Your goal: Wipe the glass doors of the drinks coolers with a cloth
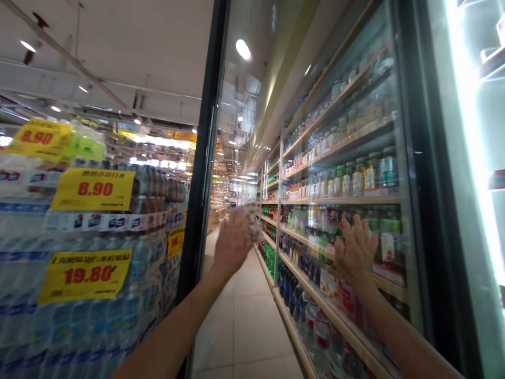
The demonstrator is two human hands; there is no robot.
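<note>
My left hand (pixel 233 241) reaches up from the lower left. It presses a crumpled whitish cloth (pixel 251 225) against the glass door (pixel 246 142), the cloth showing at the right side of the fingers. The picture is blurred there. My right hand (pixel 356 252) is raised at the right part of the same pane, fingers bent and apart, with nothing seen in it. Whether its fingertips touch the glass I cannot tell. The door stands swung open, with a dark frame (pixel 205 158) along its left edge and another dark upright on the right.
Stacked packs of bottled water (pixel 87 326) with yellow price signs (pixel 94 189) stand close on the left. Through the glass, shelves of bottles (pixel 343 179) line a tiled aisle (pixel 252 331). A brightly lit cooler interior (pixel 469 131) is at the far right.
</note>
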